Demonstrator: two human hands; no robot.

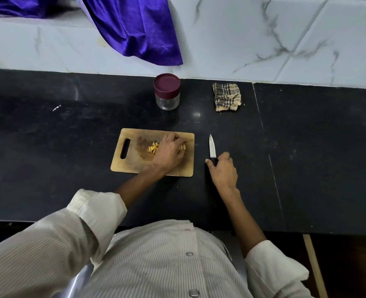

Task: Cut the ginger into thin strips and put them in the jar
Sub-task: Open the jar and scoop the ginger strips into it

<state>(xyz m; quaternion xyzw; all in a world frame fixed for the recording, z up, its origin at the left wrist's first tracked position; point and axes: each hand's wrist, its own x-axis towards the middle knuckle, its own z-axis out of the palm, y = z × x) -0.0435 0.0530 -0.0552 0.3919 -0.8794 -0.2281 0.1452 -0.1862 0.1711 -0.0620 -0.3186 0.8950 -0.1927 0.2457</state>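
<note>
A wooden cutting board (132, 166) lies on the black counter, with yellow ginger strips (153, 147) piled near its middle. My left hand (169, 152) lies over the pile, fingers curled round some strips at its right side. A knife (212, 146) lies on the counter right of the board, blade pointing away from me. My right hand (222, 171) holds its black handle between thumb and fingers. A glass jar (167, 100) with a maroon lid screwed on stands behind the board.
A folded checkered cloth (227, 96) lies at the back right near the wall. Purple fabric (134, 29) hangs down over the white marble wall at the back. The counter's front edge runs just in front of my body.
</note>
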